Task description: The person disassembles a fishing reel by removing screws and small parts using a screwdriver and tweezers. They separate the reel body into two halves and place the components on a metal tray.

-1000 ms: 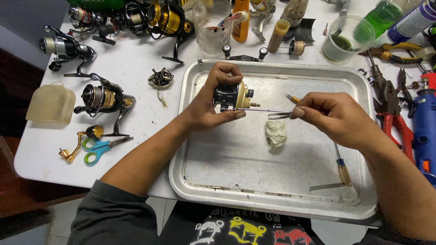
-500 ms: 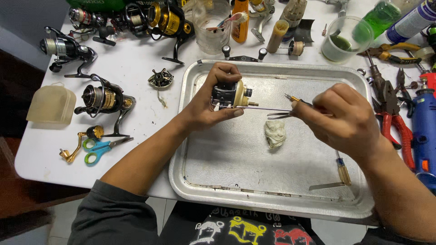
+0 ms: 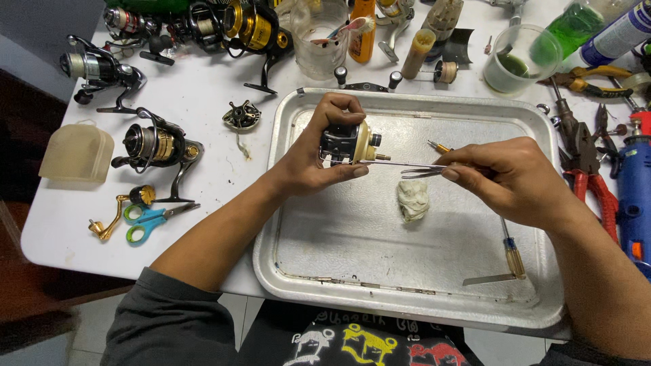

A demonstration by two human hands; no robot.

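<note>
Your white table top [image 3: 203, 95] carries a large rectangular metal tray [image 3: 352, 271] with a raised rim and a dull, scratched floor. Far right of the tray stand a translucent green bottle [image 3: 573, 27] and a white cylindrical can with a blue label band [image 3: 620, 37]; near them is a clear plastic cup holding green liquid [image 3: 512, 61]. An orange bottle [image 3: 363, 30] stands at the far edge beside a clear jar [image 3: 319, 41]. A blue power tool [image 3: 634, 183] and red-handled pliers [image 3: 586, 169] lie right of the tray. Left of the tray sit a black-and-gold spinning reel [image 3: 156, 146], a pale translucent plastic cover [image 3: 76, 152] and blue-and-green-handled scissors [image 3: 152, 218].

Your left hand [image 3: 315, 163] is closed around a small black and cream baitcasting reel body [image 3: 349, 142], held above the far middle of the tray. Your right hand [image 3: 508, 176] pinches slim metal tweezers [image 3: 413, 167], whose tips reach the reel's right side. A crumpled white cloth wad [image 3: 413, 200] lies on the tray floor just below the tweezers. A yellow-and-blue-handled screwdriver [image 3: 512, 247] lies at the tray's right.
</note>
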